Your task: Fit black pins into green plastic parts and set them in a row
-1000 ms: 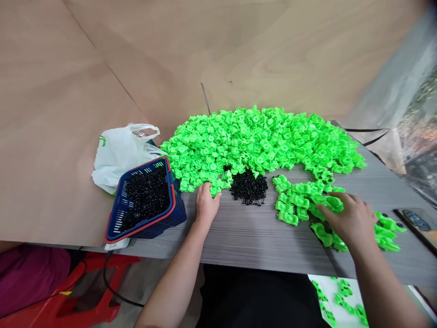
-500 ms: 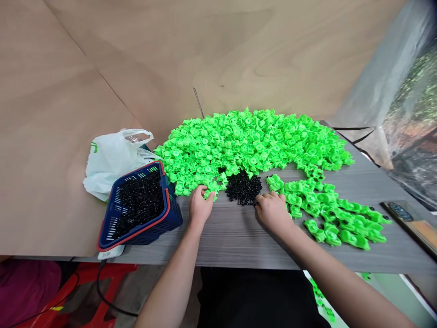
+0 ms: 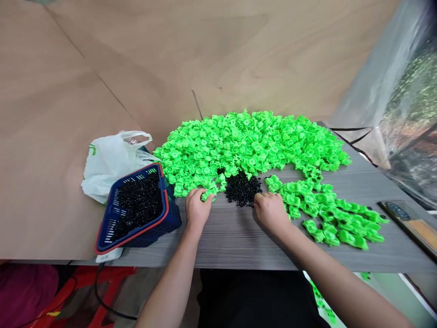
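A compact heap of small black plastic pins with round heads point(image 3: 243, 187) lies on the grey wood-grain table point(image 3: 232, 241); take it as the landmark. Left of the heap, well clear of it, the left hand point(image 3: 198, 208) is curled, thumb and fingers closed around a bright green moulded plastic piece point(image 3: 207, 196). Immediately right of the heap, at its near edge, is the right hand point(image 3: 271, 210), fingers bent and drawn together with the tips at the outermost pins; whether it pinches a pin cannot be told, since the fingers hide that spot.

Behind the heap and spreading to both sides of it stretches a broad, high mound of bright green moulded plastic pieces point(image 3: 252, 139), its front edge touching the pins. To the right of the heap, beyond the right hand, lies a looser group of green pieces point(image 3: 327, 209), with black round bits showing among some of them. Farther right of the heap sits a flat dark device with an orange panel point(image 3: 398, 211).

Well to the left of the heap, past the left hand, a dark blue plastic basket with a red rim point(image 3: 166, 205) stands tilted, filled with black pins point(image 3: 139, 202). Farther left and behind it, relative to the heap, rests a white plastic carrier bag point(image 3: 112, 157).
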### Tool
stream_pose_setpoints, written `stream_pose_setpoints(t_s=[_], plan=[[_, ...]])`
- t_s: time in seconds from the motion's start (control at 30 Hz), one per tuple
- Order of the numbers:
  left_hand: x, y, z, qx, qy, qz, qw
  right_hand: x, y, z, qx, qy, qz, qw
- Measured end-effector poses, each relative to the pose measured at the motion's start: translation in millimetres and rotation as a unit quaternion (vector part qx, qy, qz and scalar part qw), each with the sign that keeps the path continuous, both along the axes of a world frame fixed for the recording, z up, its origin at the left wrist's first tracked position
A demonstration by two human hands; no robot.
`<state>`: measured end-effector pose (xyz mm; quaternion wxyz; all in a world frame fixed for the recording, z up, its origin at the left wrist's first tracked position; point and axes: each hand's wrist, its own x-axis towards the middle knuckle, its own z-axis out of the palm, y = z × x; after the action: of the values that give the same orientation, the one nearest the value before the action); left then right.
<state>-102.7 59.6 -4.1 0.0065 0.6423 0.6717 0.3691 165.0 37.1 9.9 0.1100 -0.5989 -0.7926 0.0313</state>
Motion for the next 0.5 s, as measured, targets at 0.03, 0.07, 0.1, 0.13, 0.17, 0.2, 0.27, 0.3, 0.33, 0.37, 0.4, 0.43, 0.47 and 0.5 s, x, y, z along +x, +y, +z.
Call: stream_pose_setpoints(t_s=[0.03,0.07,0.1,0.13,0.17,0.2,0.27,0.3,0.33,0.37,0.4,0.43,0.47,0.5], plan=[[-0.7,1.3,-2.3,0.006,-0.014,0.006,1.0,0.6,0.7,0.6,-0.005,0.004,0.009,1.0],[-1.5,2.7,-5.5,0.003,-0.033,0.013,0.999,1.0,1.4,0.5,-0.01,0.008,0.019,1.0],[-2.3,4.2,-9.1,-0.007,-0.057,0.019,0.998,1.2,2.0,-0.4,-0.015,0.011,0.029,0.999],[-3.0,5.6,-13.0,-0.021,-0.086,0.02,0.996,1.1,2.4,-1.8,-0.018,0.014,0.036,0.999],[-3.5,6.6,-16.7,-0.038,-0.116,0.016,0.992,0.8,2.6,-3.7,-0.018,0.019,0.041,0.999],[-3.9,7.2,-20.0,-0.054,-0.146,0.006,0.988,0.4,2.6,-5.7,-0.016,0.024,0.042,0.999],[-3.9,7.1,-23.9,-0.07,-0.19,-0.011,0.979,-0.5,2.1,-9.1,-0.011,0.037,0.044,0.998],[-3.6,6.5,-24.5,-0.066,-0.197,-0.012,0.978,-0.9,1.9,-10.1,-0.009,0.043,0.045,0.998],[-3.1,5.8,-24.2,-0.055,-0.196,-0.007,0.979,-1.2,1.7,-10.7,-0.007,0.048,0.045,0.998],[-2.4,4.9,-23.2,-0.039,-0.19,0.001,0.981,-1.6,1.6,-10.8,-0.006,0.053,0.043,0.998],[-1.7,4.1,-21.8,-0.025,-0.181,0.006,0.983,-1.9,1.6,-10.5,-0.006,0.061,0.039,0.997],[-0.9,3.3,-20.2,-0.015,-0.174,0.007,0.985,-2.3,1.7,-10.1,-0.006,0.07,0.034,0.997],[-0.2,2.7,-18.6,-0.01,-0.17,0.003,0.985,-2.7,1.9,-9.7,-0.005,0.082,0.03,0.996],[0.5,2.2,-17.4,-0.011,-0.169,-0.003,0.986,-3.1,2.1,-9.5,-0.004,0.095,0.026,0.995]])
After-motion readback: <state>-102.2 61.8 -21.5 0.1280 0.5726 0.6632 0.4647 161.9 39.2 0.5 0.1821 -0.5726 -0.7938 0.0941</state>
